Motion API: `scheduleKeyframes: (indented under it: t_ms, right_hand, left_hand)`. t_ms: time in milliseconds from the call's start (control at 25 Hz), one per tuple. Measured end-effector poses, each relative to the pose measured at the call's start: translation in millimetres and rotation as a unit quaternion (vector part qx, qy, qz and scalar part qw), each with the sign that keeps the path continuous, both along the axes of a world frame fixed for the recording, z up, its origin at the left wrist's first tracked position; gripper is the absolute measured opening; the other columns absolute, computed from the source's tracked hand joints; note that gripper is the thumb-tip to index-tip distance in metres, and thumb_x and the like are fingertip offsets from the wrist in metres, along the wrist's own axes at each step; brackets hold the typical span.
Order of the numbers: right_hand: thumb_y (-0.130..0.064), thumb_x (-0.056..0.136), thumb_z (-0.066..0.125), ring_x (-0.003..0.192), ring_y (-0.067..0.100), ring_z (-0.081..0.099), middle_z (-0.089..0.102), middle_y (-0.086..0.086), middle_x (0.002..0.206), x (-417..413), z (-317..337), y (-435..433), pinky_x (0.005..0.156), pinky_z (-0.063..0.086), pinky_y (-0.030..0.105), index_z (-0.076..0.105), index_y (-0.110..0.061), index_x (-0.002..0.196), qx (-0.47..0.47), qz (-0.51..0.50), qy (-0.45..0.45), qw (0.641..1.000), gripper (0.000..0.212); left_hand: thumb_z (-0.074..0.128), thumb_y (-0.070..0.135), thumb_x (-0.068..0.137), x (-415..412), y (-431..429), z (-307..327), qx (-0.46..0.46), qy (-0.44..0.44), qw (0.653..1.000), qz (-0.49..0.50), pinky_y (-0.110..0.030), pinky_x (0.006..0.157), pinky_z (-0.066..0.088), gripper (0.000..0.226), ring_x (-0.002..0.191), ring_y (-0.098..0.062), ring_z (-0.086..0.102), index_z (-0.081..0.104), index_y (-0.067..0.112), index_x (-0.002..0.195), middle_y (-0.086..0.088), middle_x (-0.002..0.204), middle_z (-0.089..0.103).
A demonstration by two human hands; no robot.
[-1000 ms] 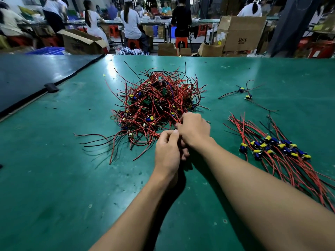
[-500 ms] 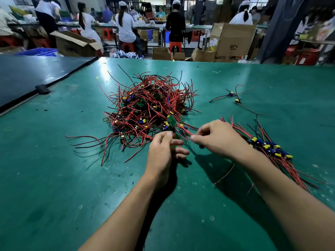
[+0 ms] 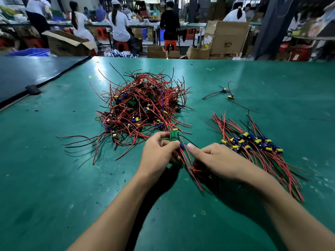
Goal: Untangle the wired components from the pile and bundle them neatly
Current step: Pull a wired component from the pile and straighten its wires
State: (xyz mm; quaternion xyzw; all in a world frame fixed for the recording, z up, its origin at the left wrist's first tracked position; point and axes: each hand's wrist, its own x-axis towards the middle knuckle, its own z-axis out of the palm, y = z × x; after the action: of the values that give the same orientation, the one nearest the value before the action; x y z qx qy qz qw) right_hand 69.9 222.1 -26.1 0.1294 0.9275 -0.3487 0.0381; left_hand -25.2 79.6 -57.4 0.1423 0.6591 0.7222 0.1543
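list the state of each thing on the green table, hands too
tangled pile, knotted, heaped mid-table
sorted bundle, wires laid roughly parallel, right of the pile
green board, at the pile's near edge, pinched
red wires, trailing from the board towards the person
left hand, pinches the green board
right hand, fingers curled round the red wires
loose pair, lying apart, unbundled

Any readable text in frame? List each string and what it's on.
"BPS": printed on the cardboard box behind the table; the smaller line under it is too blurred to read.
White stickers on that box's side: too small to read.
Green board pinched in the left hand: no legible marking.
Nothing else can be read.
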Motion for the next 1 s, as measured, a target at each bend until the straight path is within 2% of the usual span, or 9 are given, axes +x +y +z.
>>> scheduleKeyframes:
  t_ms: [40, 120, 200, 320, 440, 520, 680, 840, 1000]
  right_hand:
    - [-0.065, 0.095, 0.044, 0.049, 0.011, 0.041, 0.047, -0.005, 0.052, 0.2, -4.0, -0.3, 0.055, 0.034, 0.03, 0.05, -0.012, 0.06, 0.007, -0.005, 0.019, 1.0, 0.064]
    - [-0.048, 0.097, 0.058, 0.055, 0.004, 0.051, 0.063, -0.004, 0.063, 0.6, -11.0, -1.2, 0.061, 0.042, 0.027, 0.065, -0.016, 0.067, 0.018, 0.007, 0.058, 0.998, 0.044]
    - [-0.033, 0.094, 0.067, 0.061, -0.012, 0.055, 0.072, -0.009, 0.082, 0.6, -14.2, -6.5, 0.063, 0.038, 0.009, 0.077, -0.022, 0.093, 0.019, 0.035, 0.102, 0.994, 0.015]
    - [-0.031, 0.094, 0.068, 0.075, -0.018, 0.057, 0.075, -0.013, 0.098, -1.4, -20.1, -17.2, 0.071, 0.037, 0.003, 0.076, -0.024, 0.109, 0.021, 0.079, 0.153, 0.985, 0.02]
    - [-0.041, 0.1, 0.055, 0.085, 0.004, 0.066, 0.075, -0.006, 0.091, 0.6, -21.3, -12.2, 0.077, 0.049, 0.023, 0.076, -0.015, 0.099, -0.003, 0.022, 0.209, 0.978, 0.034]
    - [-0.046, 0.103, 0.04, 0.088, 0.02, 0.063, 0.07, 0.002, 0.088, 3.3, -19.1, -3.3, 0.08, 0.048, 0.038, 0.07, -0.011, 0.091, 0.106, -0.006, 0.178, 0.978, 0.048]
    - [-0.053, 0.101, 0.038, 0.082, 0.029, 0.062, 0.064, 0.001, 0.076, 10.2, -17.6, 7.7, 0.062, 0.04, 0.035, 0.054, -0.016, 0.073, 0.252, -0.117, 0.098, 0.956, 0.049]
    - [-0.047, 0.099, 0.046, 0.093, 0.032, 0.065, 0.068, 0.004, 0.096, 17.5, -12.9, 17.4, 0.067, 0.039, 0.033, 0.066, -0.024, 0.101, 0.29, -0.201, 0.014, 0.936, 0.03]
    - [-0.047, 0.098, 0.048, 0.092, 0.033, 0.064, 0.068, 0.006, 0.096, 18.0, -11.6, 18.0, 0.067, 0.04, 0.034, 0.068, -0.023, 0.102, 0.3, -0.222, 0.0, 0.928, 0.031]
  left_hand:
    - [0.064, -0.004, 0.086, -0.3, -0.5, -0.2, 0.008, -0.009, 1.0, 0.002, -0.021, 0.042, 0.04, 0.021, 0.042, -0.012, 0.053, 0.055, 0.01, 0.1, 0.0, 0.056, 0.06]
    - [0.064, -0.002, 0.086, -2.0, -2.2, 1.0, 0.049, -0.053, 0.997, 0.006, -0.025, 0.049, 0.036, 0.022, 0.045, -0.013, 0.048, 0.056, 0.007, 0.104, -0.002, 0.061, 0.059]
    - [0.065, 0.004, 0.087, -4.0, -3.6, 3.6, 0.095, -0.092, 0.991, 0.007, -0.025, 0.049, 0.035, 0.021, 0.043, -0.012, 0.045, 0.055, 0.006, 0.106, -0.002, 0.061, 0.058]
    - [0.068, 0.012, 0.086, -4.7, -6.0, 6.8, 0.134, -0.116, 0.984, 0.012, -0.018, 0.039, 0.036, 0.018, 0.039, -0.01, 0.042, 0.056, 0.009, 0.099, 0.002, 0.056, 0.054]
    - [0.067, 0.014, 0.087, -4.3, -7.1, 7.7, 0.155, -0.129, 0.979, 0.017, -0.02, 0.039, 0.036, 0.011, 0.044, -0.012, 0.042, 0.059, 0.009, 0.092, 0.002, 0.056, 0.051]
    - [0.067, 0.015, 0.087, -2.3, -6.8, 8.6, 0.158, -0.123, 0.98, 0.005, -0.021, 0.043, 0.037, 0.008, 0.046, -0.011, 0.044, 0.061, 0.01, 0.088, 0.003, 0.058, 0.052]
    - [0.065, 0.014, 0.087, 2.5, -6.1, 9.4, 0.15, -0.119, 0.981, -0.014, -0.018, 0.042, 0.038, 0.004, 0.045, -0.009, 0.047, 0.063, 0.014, 0.084, 0.003, 0.059, 0.052]
    - [0.064, 0.014, 0.089, 6.0, -4.5, 9.8, 0.14, -0.129, 0.981, -0.026, -0.019, 0.044, 0.039, 0.004, 0.046, -0.011, 0.048, 0.062, 0.014, 0.085, 0.001, 0.062, 0.054]
    - [0.063, 0.018, 0.087, 9.6, -3.2, 12.2, 0.157, -0.148, 0.973, -0.086, -0.024, 0.049, 0.045, 0.009, 0.053, -0.019, 0.058, 0.058, 0.016, 0.094, -0.007, 0.067, 0.061]
